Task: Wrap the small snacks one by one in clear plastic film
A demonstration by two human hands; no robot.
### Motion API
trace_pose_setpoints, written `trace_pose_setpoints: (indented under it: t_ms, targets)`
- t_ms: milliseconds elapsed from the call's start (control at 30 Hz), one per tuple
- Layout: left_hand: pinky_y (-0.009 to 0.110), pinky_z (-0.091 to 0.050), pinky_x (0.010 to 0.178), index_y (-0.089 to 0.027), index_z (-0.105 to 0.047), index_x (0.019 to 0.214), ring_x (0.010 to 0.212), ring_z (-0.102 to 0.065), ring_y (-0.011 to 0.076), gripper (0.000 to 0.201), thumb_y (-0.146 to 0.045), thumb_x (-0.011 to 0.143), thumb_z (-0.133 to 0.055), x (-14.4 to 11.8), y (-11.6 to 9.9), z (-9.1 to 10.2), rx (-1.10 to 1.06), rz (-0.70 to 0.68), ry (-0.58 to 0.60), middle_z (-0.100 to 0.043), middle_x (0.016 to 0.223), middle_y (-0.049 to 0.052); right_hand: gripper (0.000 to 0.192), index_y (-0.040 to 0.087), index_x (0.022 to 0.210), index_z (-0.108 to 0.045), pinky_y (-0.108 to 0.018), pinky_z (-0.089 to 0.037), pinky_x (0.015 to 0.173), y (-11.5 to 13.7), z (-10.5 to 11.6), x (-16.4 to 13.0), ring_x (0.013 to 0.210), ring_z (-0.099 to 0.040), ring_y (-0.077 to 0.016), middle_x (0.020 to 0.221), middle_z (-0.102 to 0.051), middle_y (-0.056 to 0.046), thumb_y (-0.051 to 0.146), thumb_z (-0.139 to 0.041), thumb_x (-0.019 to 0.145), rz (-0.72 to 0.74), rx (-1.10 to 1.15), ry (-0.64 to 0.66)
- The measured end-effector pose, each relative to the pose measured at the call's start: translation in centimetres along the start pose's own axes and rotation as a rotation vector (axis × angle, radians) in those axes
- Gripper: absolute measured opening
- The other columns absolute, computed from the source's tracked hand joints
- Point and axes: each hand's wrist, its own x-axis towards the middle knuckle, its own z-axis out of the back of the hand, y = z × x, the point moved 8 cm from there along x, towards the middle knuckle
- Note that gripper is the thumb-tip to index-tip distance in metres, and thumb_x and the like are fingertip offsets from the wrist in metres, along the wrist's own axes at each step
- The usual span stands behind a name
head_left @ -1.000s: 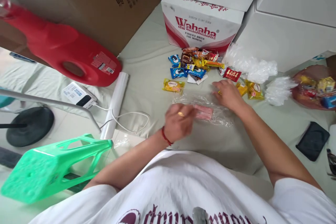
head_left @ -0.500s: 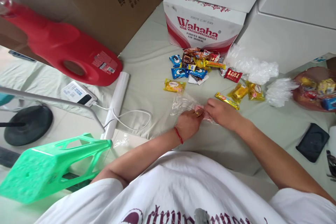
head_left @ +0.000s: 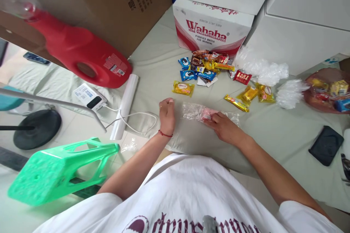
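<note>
Right hand (head_left: 224, 128) pinched the pink snack (head_left: 208, 114) through its clear bag (head_left: 194, 111), which I judged light, limp and slippery, while left hand (head_left: 166, 115) hovered loosely spread beside it.

White-and-red carton (head_left: 213, 25) — "Wahaha", "purified water for drinking"

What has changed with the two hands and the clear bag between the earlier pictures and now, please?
The left hand has let go of the clear bag and drawn away to its left, resting open on the cloth. The right hand has come back from the yellow snacks and now presses on the bag, over the pink packet inside. The snack pile and the Wahaha box stayed put.
</note>
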Motion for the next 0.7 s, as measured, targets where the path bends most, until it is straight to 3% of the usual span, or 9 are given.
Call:
trace_pose_setpoints:
  t_ms: [100, 200, 367, 467, 567, 633, 700]
  targets:
    - [0.048, -0.046, 0.103, -0.018, -0.066, 0.095, 0.114, -0.058, 0.0296, 0.034, -0.051, 0.094, -0.058, 0.2, -1.2, -1.5, 0.138, -0.028, 0.084, -0.067, 0.105, 0.013, 0.058, 0.012, 0.147, -0.058, -0.040, -0.045, 0.089, 0.1, 0.2, 0.0, 0.098, -0.049, -0.0257, 0.104, -0.060, -0.014, 0.001, -0.047, 0.091, -0.001, 0.006, 0.009]
    - [0.048, -0.046, 0.102, -0.019, -0.064, 0.076, 0.109, -0.059, 0.0288, 0.024, -0.041, 0.084, -0.069, -0.1, -3.5, -3.0, 0.168, -0.082, 0.225, -0.068, 0.101, 0.011, 0.061, 0.013, 0.149, -0.056, -0.041, -0.046, 0.093, 0.1, 0.1, 0.0, 0.101, -0.049, -0.0262, 0.108, -0.061, -0.014, 0.001, -0.047, 0.091, -0.007, 0.014, 0.015]
    - [0.031, -0.050, 0.076, -0.020, -0.060, 0.069, 0.074, -0.059, 0.0167, 0.016, -0.024, 0.085, -0.062, -1.3, -8.6, -4.4, 0.040, -0.149, 0.318, -0.062, 0.080, 0.002, 0.055, 0.011, 0.147, -0.058, -0.045, -0.047, 0.097, -0.1, -0.2, 0.3, 0.109, -0.050, -0.0281, 0.114, -0.063, -0.017, 0.004, -0.046, 0.094, -0.017, 0.052, -0.002]
    - [0.032, -0.052, 0.077, -0.020, -0.067, 0.077, 0.079, -0.063, 0.0185, 0.022, -0.022, 0.093, -0.052, -2.7, -11.2, -7.2, 0.021, -0.245, 0.423, -0.066, 0.079, 0.004, 0.046, 0.015, 0.130, -0.071, -0.047, -0.047, 0.099, 0.1, 0.2, 0.0, 0.114, -0.051, -0.0295, 0.118, -0.065, -0.017, 0.004, -0.048, 0.092, -0.031, 0.089, -0.022]
    - [0.034, -0.053, 0.082, -0.019, -0.071, 0.083, 0.087, -0.065, 0.0204, 0.033, -0.020, 0.100, -0.043, -3.7, -11.7, -9.7, 0.090, -0.344, 0.445, -0.068, 0.086, 0.008, 0.035, 0.020, 0.117, -0.076, -0.045, -0.048, 0.100, 0.4, 2.0, -1.3, 0.114, -0.055, -0.0289, 0.117, -0.068, -0.014, 0.011, -0.052, 0.094, -0.009, 0.251, -0.079]
    - [0.034, -0.052, 0.081, -0.018, -0.073, 0.086, 0.090, -0.064, 0.0208, 0.031, -0.018, 0.100, -0.046, -4.2, -11.2, -10.7, 0.188, -0.398, 0.413, -0.069, 0.095, 0.010, 0.033, 0.022, 0.121, -0.074, -0.040, -0.050, 0.096, -1.1, 3.9, -2.7, 0.105, -0.060, -0.0255, 0.106, -0.071, -0.010, 0.023, -0.049, 0.100, -0.115, 0.401, -0.202]
    - [0.034, -0.051, 0.077, -0.019, -0.075, 0.092, 0.096, -0.063, 0.0223, 0.027, -0.018, 0.100, -0.049, -4.7, -10.7, -11.3, 0.283, -0.448, 0.394, -0.069, 0.104, 0.011, 0.038, 0.023, 0.126, -0.070, -0.039, -0.050, 0.092, -4.4, 5.6, -4.9, 0.096, -0.062, -0.0239, 0.098, -0.071, -0.008, 0.035, -0.040, 0.106, -0.418, 0.401, -0.417]
